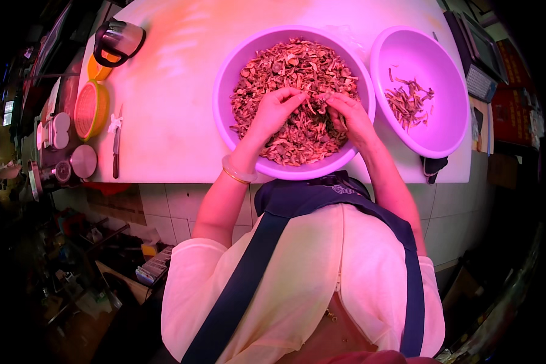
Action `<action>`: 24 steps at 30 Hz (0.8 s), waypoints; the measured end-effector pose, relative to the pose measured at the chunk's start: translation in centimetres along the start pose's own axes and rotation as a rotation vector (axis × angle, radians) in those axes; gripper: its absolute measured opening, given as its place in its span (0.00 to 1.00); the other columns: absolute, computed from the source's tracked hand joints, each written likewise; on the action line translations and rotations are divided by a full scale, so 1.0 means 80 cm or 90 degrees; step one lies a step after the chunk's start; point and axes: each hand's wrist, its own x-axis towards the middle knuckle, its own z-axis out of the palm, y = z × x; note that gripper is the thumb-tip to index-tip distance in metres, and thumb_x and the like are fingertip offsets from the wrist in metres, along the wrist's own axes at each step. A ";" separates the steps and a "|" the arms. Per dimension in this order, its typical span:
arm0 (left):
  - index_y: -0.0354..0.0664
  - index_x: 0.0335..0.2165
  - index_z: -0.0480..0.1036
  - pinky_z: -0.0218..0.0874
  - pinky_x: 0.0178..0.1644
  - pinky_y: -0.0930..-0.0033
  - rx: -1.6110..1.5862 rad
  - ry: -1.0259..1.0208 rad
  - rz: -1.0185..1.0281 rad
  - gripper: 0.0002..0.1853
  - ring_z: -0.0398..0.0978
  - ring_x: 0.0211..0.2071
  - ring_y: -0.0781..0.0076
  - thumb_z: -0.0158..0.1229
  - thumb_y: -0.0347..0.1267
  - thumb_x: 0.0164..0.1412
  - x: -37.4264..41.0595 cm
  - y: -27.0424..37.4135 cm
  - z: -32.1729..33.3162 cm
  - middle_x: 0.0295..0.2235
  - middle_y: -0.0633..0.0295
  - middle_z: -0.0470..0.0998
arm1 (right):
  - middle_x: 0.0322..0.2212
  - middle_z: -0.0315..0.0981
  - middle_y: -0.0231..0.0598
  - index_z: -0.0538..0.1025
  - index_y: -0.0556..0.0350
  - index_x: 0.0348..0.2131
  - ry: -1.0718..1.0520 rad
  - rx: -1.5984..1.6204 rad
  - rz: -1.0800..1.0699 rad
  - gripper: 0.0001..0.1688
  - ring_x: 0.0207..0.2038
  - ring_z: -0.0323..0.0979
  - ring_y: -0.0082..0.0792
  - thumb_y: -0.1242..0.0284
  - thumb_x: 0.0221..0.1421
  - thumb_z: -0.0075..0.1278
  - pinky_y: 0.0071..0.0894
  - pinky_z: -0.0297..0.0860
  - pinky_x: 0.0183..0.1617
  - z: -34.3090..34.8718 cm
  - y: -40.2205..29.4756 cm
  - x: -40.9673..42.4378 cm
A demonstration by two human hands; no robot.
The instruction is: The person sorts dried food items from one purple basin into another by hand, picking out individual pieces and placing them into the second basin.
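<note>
Before me a large, round plastic basin (295, 172), purple under pink light, holds a heap of dried, shrivelled strips (295, 63), perhaps mushroom pieces. Over the middle of the heap, my left hand (277, 108) pinches a small strip between thumb and fingertips. My right hand (351, 117) is close beside it, its fingertips also pinched on a dried piece. More strips seem to show under the curled fingers of that hand. Right of this basin, a second plastic basin (448, 95) tilts at an angle, with a small pile of longer strips (409, 102) inside.
At the table's (173, 113) left side are a glass-and-black jug (120, 38), a plastic strainer basket (91, 110) and a knife (116, 152). A dark machine with a keypad (480, 82) stands right. Dark cloth (433, 166) hangs under the tilted basin.
</note>
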 end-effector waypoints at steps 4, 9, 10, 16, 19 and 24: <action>0.40 0.32 0.75 0.55 0.28 0.85 -0.003 -0.033 -0.006 0.07 0.65 0.25 0.89 0.57 0.33 0.58 -0.004 -0.007 0.007 0.24 0.75 0.73 | 0.18 0.62 0.19 0.74 0.51 0.38 0.015 0.094 0.017 0.11 0.14 0.52 0.11 0.66 0.57 0.49 0.11 0.45 0.17 -0.002 0.006 0.001; 0.41 0.32 0.74 0.53 0.28 0.87 -0.040 -0.025 0.008 0.07 0.65 0.25 0.91 0.57 0.33 0.57 -0.010 -0.005 0.017 0.24 0.77 0.72 | 0.15 0.61 0.19 0.74 0.51 0.34 0.067 -0.030 -0.028 0.09 0.13 0.54 0.11 0.66 0.58 0.48 0.13 0.46 0.16 0.009 -0.003 -0.009; 0.40 0.32 0.74 0.55 0.28 0.86 -0.041 -0.015 0.010 0.07 0.65 0.25 0.90 0.58 0.33 0.57 -0.011 -0.004 0.017 0.25 0.75 0.72 | 0.15 0.60 0.18 0.75 0.51 0.34 0.053 -0.071 -0.050 0.09 0.13 0.53 0.11 0.66 0.58 0.48 0.13 0.47 0.16 0.009 -0.004 -0.011; 0.38 0.32 0.73 0.56 0.28 0.84 -0.007 0.024 0.023 0.08 0.65 0.25 0.88 0.58 0.33 0.56 -0.019 0.004 0.013 0.24 0.74 0.72 | 0.16 0.60 0.19 0.74 0.50 0.35 0.054 -0.054 -0.027 0.10 0.13 0.50 0.12 0.65 0.58 0.48 0.12 0.46 0.17 0.004 -0.004 -0.016; 0.38 0.31 0.73 0.54 0.27 0.84 0.004 0.027 0.022 0.09 0.64 0.24 0.89 0.59 0.33 0.56 -0.019 0.002 0.009 0.22 0.74 0.71 | 0.22 0.65 0.24 0.73 0.51 0.35 0.061 0.090 -0.019 0.10 0.17 0.53 0.11 0.65 0.58 0.48 0.12 0.46 0.19 0.004 0.003 -0.010; 0.38 0.31 0.74 0.53 0.25 0.85 -0.034 0.025 0.054 0.08 0.62 0.23 0.89 0.59 0.32 0.55 -0.017 -0.002 0.011 0.21 0.75 0.70 | 0.23 0.64 0.24 0.71 0.51 0.35 0.005 0.016 -0.011 0.10 0.17 0.54 0.13 0.64 0.59 0.47 0.11 0.48 0.19 0.017 -0.006 -0.015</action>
